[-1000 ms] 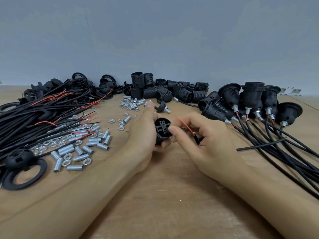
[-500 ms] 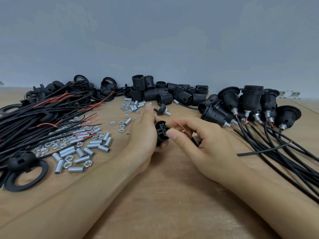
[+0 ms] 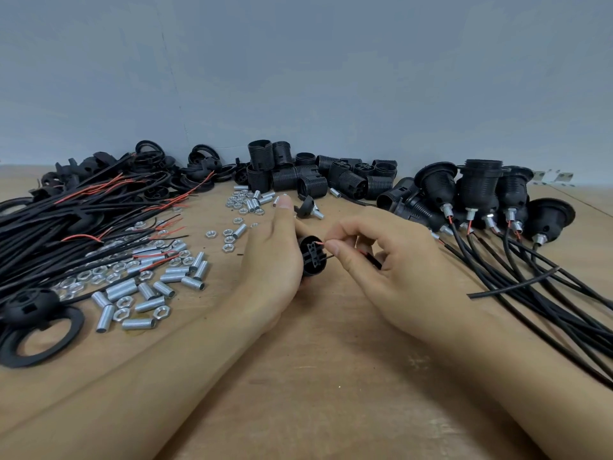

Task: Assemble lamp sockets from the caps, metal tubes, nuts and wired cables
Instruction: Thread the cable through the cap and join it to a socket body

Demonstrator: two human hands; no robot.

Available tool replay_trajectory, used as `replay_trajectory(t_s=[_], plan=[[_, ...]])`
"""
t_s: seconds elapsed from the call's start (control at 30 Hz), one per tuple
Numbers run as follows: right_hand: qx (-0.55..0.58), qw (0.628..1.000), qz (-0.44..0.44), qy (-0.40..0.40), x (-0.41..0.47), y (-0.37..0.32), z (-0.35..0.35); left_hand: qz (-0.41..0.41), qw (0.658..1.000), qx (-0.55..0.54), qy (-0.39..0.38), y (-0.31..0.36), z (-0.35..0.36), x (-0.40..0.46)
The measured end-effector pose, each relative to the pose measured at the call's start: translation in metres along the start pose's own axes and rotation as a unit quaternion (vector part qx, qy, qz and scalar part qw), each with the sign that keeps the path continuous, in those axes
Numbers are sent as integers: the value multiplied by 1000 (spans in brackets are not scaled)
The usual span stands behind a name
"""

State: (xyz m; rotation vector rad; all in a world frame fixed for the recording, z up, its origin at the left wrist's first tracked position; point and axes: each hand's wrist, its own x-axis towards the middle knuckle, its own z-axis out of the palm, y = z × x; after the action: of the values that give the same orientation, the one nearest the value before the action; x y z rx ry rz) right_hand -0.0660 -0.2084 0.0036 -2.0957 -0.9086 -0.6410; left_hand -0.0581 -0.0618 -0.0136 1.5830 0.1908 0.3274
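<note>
At the far left edge of the wooden table [image 3: 331,393] a black cap [image 3: 28,305] sat on a flat black ring [image 3: 39,340], with a thick bundle of black cables [image 3: 66,227] with red wire ends lying behind it. Just right of the bundle lay scattered metal tubes [image 3: 132,290] and hex nuts [image 3: 229,240]. Toward the middle, the left hand [image 3: 272,270] gripped a black socket body [image 3: 311,257], fingers curled round its far side and thumb pointing up, the terminal face turned to the right. The right hand [image 3: 391,270] pinched a red wire [image 3: 320,243] between thumb and forefinger, its tip touching the socket's terminal block; a black wire ran from the same hand to the socket. Behind the hands, threaded black socket shells [image 3: 315,177] were heaped against the grey wall. At the right stood assembled sockets [image 3: 477,190], their cables [image 3: 547,293] trailing toward the near right edge.
</note>
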Motion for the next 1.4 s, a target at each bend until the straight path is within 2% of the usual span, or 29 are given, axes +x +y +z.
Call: replay_trajectory(t_s=[0.1,0.27,0.5,0.77,1.4], plan=[[-3,999,16,-33,1,0,-2,17,999,38,8,-2,-1,0],[-2,999,5,-46,2,-1,-5,26,998,57,13,-4,0,0],[-1,999,-9,-50,2,-3,-6,32,997,64,6,-4,-1,2],[14,997,31,-62,2,-4,-6,37,996,77,4,-5,-1,1],[14,996,41,-78,3,-9,-8,50,996,74,11,-4,1,0]])
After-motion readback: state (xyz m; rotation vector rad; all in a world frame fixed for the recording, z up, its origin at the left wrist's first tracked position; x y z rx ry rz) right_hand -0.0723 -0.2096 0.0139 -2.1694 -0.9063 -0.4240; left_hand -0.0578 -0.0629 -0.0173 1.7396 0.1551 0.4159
